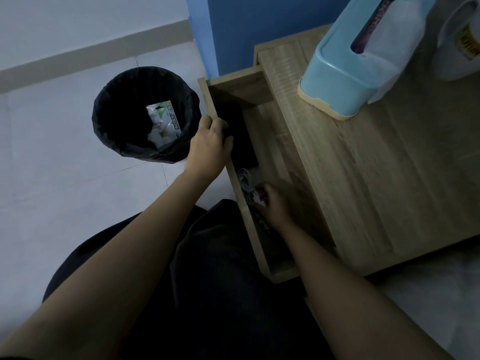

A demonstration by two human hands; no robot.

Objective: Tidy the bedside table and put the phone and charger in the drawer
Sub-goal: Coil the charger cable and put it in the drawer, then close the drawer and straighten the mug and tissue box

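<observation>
The wooden bedside table (363, 165) has its drawer (220, 105) pulled out toward me. A black phone (240, 141) lies flat in the drawer's far half. My left hand (210, 144) grips the drawer's front panel beside the phone, thumb inside. My right hand (275, 206) is down inside the drawer, fingers closed on the white charger plug (259, 200). Its white cable (244, 179) lies coiled just beyond that hand, close to the phone's near end.
A blue tissue box (350, 66) and a white mug (459, 40) stand on the table top at the back. A black-lined waste bin (124, 131) holding wrappers sits on the pale tiled floor left of the drawer. My dark-clothed lap is below.
</observation>
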